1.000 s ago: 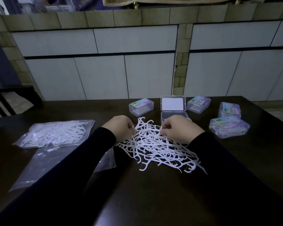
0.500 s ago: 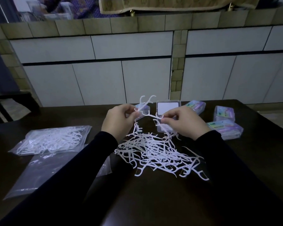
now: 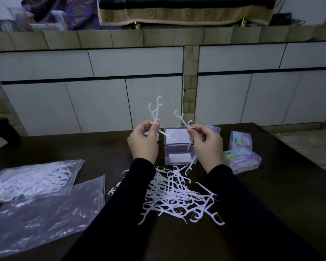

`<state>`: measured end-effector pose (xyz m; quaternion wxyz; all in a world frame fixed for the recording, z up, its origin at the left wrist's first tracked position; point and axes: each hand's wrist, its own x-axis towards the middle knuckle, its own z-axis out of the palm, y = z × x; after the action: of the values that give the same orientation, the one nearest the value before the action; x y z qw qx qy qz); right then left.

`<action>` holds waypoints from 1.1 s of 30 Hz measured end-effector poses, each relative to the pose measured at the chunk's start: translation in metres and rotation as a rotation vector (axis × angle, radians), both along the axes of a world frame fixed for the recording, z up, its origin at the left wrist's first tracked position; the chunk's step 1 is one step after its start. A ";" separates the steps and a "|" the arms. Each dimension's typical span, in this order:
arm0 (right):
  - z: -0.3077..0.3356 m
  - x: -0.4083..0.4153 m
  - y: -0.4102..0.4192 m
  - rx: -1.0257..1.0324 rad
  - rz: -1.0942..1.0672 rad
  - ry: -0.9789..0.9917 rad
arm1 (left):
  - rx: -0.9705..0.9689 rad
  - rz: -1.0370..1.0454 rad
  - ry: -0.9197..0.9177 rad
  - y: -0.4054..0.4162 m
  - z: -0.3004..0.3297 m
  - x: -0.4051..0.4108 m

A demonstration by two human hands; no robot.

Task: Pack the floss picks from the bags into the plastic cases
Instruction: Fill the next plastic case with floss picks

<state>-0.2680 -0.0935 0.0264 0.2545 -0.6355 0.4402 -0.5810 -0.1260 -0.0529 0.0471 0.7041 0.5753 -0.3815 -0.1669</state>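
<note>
Sorting is under way: both hands are raised above the loose heap of floss picks (image 3: pixel 169 193) that lies on the dark counter (image 3: pixel 271 213) between the two sleeves. The left hand (image 3: pixel 143 142) pinches a small bunch of picks (image 3: pixel 155 113) between thumb and fingers, their forked heads pointing upward. The right hand (image 3: pixel 208 144) pinches a second lot (image 3: pixel 184 121), some heads up, with further picks hanging down from the grip toward the heap.

A second ago both hands were down in the heap; half a second ago they had begun to lift a tangled string of picks. That string has since parted into two separate bunches, one per hand, clear of the pile. Judgement: the picks are now free enough to be aligned and laid in, which is the step in hand.

Directly beyond the hands stands the open case (image 3: pixel 180 154), lid tilted back, tray showing no picks that can be made out. To its right lie filled cases (image 3: pixel 241 161), closed, with coloured labels; another is partly hidden behind the right hand. At the left edge of the counter sits a full bag of picks (image 3: pixel 34 179), and nearer the camera an emptied bag (image 3: pixel 45 215), lying flat. Most of the heap and one whole bag remain unpacked.
</note>
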 end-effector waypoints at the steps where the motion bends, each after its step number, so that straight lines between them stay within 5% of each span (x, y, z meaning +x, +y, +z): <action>1: -0.004 0.000 -0.005 0.035 0.001 -0.035 | 0.010 -0.003 0.014 -0.001 -0.002 -0.002; 6: -0.014 0.003 -0.019 0.186 0.086 -0.074 | 0.080 -0.026 -0.040 -0.001 -0.014 -0.007; 16: -0.012 -0.010 -0.022 0.236 -0.040 0.554 | 0.108 -0.037 -0.049 -0.001 -0.023 -0.003; 21: -0.013 -0.018 -0.025 0.255 0.098 0.749 | 0.117 -0.058 -0.074 0.002 -0.022 -0.004; 28: -0.002 -0.023 -0.020 0.185 0.117 0.694 | 0.121 -0.060 -0.095 0.002 -0.022 -0.003; 33: 0.003 -0.029 -0.019 0.230 0.059 0.907 | 0.111 -0.068 -0.088 0.002 -0.022 -0.003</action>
<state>-0.2966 -0.1121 0.0294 0.1217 -0.8052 0.5503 -0.1845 -0.1287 -0.0505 0.0254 0.6477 0.6069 -0.4213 -0.1861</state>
